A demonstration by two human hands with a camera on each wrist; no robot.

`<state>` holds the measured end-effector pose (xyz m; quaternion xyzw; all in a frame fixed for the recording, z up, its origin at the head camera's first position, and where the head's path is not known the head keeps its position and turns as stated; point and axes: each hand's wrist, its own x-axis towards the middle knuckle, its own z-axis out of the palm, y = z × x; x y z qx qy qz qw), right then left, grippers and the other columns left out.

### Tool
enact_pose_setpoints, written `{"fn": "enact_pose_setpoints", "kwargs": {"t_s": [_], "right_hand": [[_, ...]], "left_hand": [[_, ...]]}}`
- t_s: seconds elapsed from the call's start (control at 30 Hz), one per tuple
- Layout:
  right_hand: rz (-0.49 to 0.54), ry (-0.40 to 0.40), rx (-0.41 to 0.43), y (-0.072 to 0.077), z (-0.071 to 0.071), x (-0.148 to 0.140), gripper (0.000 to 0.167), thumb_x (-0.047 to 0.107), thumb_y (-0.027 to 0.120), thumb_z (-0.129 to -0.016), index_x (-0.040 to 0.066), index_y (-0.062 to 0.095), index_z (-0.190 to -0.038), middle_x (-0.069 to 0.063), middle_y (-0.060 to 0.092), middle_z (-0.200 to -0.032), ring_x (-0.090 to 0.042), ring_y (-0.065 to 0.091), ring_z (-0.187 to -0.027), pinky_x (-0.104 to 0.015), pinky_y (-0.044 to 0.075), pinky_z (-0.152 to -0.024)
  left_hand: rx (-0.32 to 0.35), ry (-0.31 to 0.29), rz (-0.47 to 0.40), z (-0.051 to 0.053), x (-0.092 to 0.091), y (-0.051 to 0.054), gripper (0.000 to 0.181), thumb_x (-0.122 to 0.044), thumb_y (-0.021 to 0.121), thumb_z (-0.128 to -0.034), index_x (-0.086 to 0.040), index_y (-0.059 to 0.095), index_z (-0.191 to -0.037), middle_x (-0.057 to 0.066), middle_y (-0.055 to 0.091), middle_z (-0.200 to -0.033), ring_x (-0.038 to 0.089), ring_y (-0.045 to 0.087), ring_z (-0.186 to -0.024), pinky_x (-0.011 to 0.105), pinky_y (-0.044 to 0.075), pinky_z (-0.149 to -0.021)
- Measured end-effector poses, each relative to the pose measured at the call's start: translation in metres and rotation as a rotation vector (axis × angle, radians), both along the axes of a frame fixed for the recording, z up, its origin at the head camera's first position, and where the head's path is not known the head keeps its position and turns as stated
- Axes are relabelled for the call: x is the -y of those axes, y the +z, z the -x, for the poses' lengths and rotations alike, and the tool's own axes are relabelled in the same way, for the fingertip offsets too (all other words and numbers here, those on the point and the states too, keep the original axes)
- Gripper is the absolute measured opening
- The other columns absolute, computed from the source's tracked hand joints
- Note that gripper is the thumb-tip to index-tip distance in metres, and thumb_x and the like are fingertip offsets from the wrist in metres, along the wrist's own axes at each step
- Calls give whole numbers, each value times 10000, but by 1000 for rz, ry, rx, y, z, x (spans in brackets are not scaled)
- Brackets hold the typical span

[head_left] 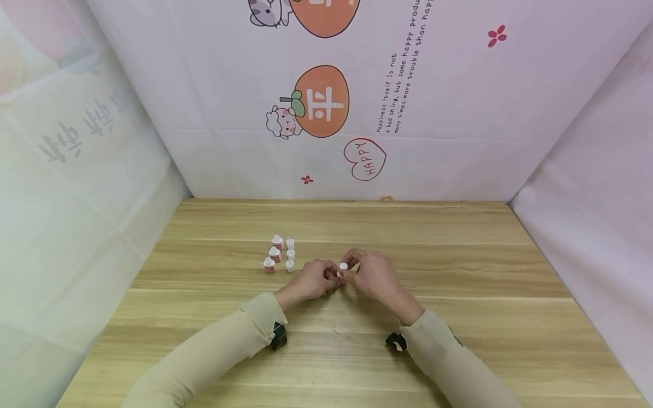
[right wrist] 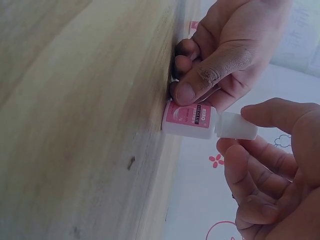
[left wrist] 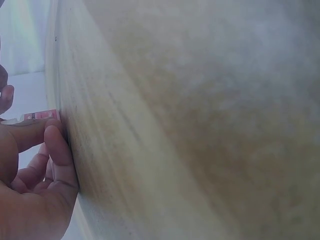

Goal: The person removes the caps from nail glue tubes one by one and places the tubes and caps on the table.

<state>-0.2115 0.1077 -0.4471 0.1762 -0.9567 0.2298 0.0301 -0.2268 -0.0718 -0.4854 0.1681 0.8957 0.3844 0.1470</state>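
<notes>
A small white glue bottle [right wrist: 189, 122] with a pink label stands upright on the wooden table, its white cap [right wrist: 237, 126] on top. My left hand [head_left: 313, 279] pinches the lower body of the bottle between thumb and fingers, as the right wrist view shows. On the cap, the thumb and fingers of my right hand [head_left: 374, 275] grip from both sides. In the left wrist view, the left fingers [left wrist: 60, 145] rest close to the tabletop and hide part of the bottle.
Left of the hands, three similar bottles [head_left: 275, 254] stand in a slanted row. Beside them is a row of three small white pieces [head_left: 291, 255], apparently caps. A printed white cloth [head_left: 433, 158] rises behind the table [head_left: 459, 272], with more cloth at both sides.
</notes>
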Motion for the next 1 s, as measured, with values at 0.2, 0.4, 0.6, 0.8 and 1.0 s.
{"fn": "enact_pose_setpoints", "kwargs": {"t_s": [0.2,0.4,0.6,0.8,1.0], "right_hand": [[-8,-7,3,-2,1,0,178,358,778,-845,261,683,-959,84,745,-920,-113,610,-735,-304,458,-677],[-12,3,-13,-4,1,-1,175,353,782,-843,263,678,-951,81,749,-918,-118,622,-739,-308,467,-684],[8,3,-7,-3,2,-1,177,350,779,-847,260,680,-964,73,752,-941,-110,634,-738,-323,484,-694],[17,2,-5,-3,2,-1,174,349,787,-842,260,680,-946,73,752,-918,-101,629,-736,-310,483,-680],[3,10,-15,-3,2,-1,179,351,792,-836,267,680,-945,67,760,-931,-101,621,-714,-301,471,-661]], "left_hand": [[-12,-3,6,0,0,-2,152,-72,661,-902,-91,706,-1046,-6,704,-778,46,565,-634,192,441,-598],[-13,-1,10,0,0,-3,165,-74,661,-901,-96,705,-1059,-8,703,-781,51,562,-631,192,438,-587],[-5,0,5,1,0,-2,183,-58,650,-898,-92,701,-1071,7,709,-792,58,565,-629,195,442,-571],[4,-1,-1,0,1,-1,179,-52,655,-898,-89,702,-1066,20,717,-793,57,564,-612,190,445,-552],[16,3,-7,1,0,-2,169,-50,655,-903,-89,704,-1061,16,714,-792,56,566,-612,191,448,-554]]}}
